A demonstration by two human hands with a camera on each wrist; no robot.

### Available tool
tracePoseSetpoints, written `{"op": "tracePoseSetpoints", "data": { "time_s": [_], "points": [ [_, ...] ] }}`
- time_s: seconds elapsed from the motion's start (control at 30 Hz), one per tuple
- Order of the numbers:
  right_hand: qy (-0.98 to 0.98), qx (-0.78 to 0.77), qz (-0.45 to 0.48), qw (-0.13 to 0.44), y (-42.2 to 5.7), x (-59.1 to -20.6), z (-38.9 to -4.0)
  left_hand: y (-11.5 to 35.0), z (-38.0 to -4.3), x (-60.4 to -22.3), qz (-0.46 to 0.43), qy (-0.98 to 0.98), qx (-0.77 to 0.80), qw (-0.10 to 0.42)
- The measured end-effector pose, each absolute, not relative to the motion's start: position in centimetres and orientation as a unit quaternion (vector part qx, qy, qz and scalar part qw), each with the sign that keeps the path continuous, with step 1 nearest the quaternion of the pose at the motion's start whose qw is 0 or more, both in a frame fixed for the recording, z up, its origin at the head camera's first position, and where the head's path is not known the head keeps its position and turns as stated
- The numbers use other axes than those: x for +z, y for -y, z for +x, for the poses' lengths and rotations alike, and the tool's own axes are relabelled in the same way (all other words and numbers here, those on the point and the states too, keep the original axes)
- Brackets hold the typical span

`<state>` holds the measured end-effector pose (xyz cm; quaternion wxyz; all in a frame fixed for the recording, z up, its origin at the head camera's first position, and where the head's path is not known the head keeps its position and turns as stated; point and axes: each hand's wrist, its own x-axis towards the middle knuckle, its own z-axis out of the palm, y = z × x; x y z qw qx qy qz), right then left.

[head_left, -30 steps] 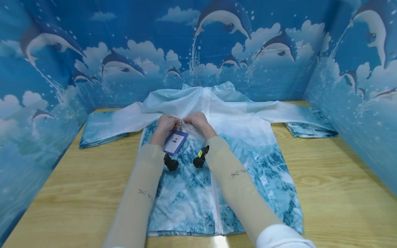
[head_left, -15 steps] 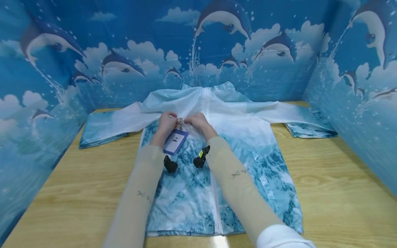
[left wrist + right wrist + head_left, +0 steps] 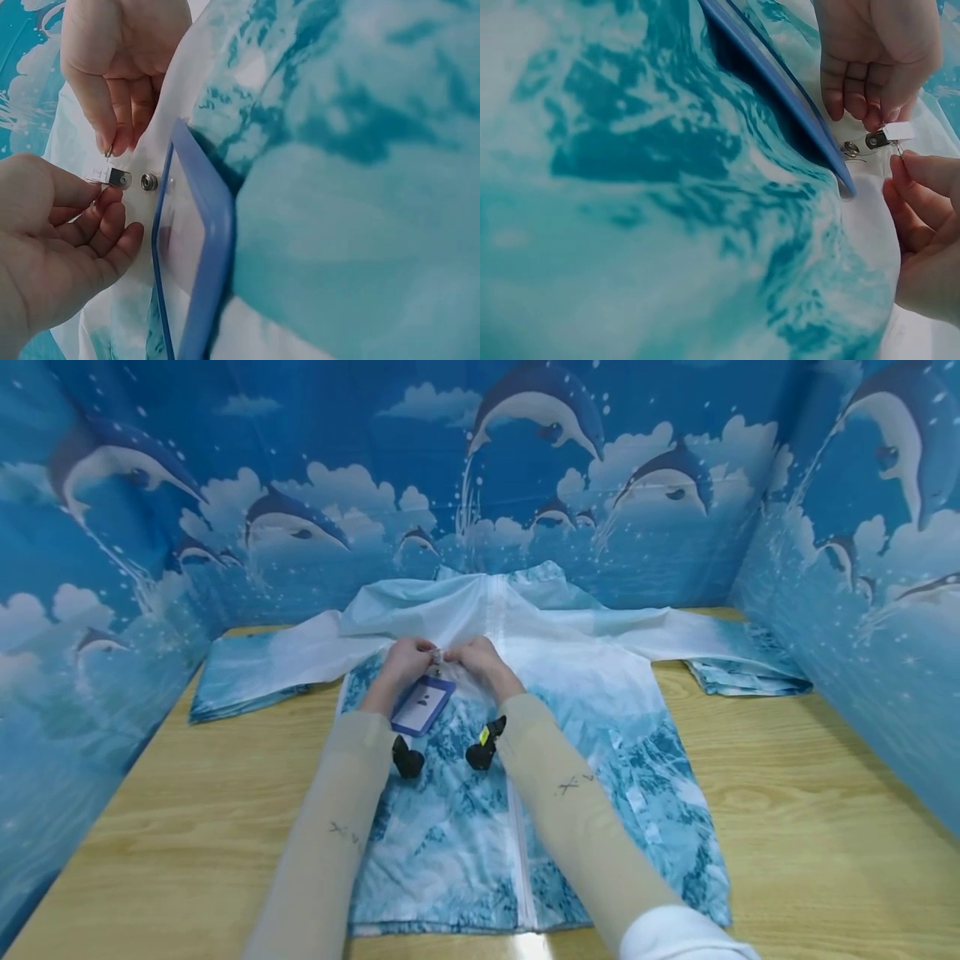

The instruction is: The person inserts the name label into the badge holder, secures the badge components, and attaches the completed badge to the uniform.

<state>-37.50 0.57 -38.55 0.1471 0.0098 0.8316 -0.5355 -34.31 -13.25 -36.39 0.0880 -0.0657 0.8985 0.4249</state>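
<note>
A blue-framed ID badge [image 3: 423, 705] lies on the left chest of a spread-out blue and white jacket [image 3: 600, 693]. At its top is a metal clip [image 3: 118, 178] joined by a clear strap with a snap [image 3: 149, 181]. My left hand [image 3: 403, 667] pinches this clip between thumb and fingers. From the other side my right hand [image 3: 480, 660] pinches a thin metal pin [image 3: 898, 148] on the clip, with thumb and index finger. White jacket fabric sits right beneath the fingertips, bunched a little there.
Folded sleeve ends [image 3: 251, 670] lie at both sides of the jacket on a wooden table [image 3: 225, 810]. Dolphin-printed curtains [image 3: 480, 460] close off the back and sides. A black camera [image 3: 406, 758] sits at each wrist.
My left hand rose slightly at the clip, then came back down. The right hand keeps its place, and the badge has barely shifted.
</note>
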Motion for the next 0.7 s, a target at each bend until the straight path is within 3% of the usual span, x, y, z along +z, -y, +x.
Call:
{"op": "tracePoseSetpoints", "data": {
  "time_s": [0.43,0.7],
  "points": [
    [-0.829,-0.545,0.0,0.127,-0.85,-38.19,-37.14,13.35,-34.52,-36.66,-0.076,-0.901,0.423,0.067],
    [-0.825,-0.545,-0.016,0.147,-1.2,-38.17,-36.96,13.4,-34.51,-36.95,-0.062,-0.899,0.428,0.067]
  ]
}}
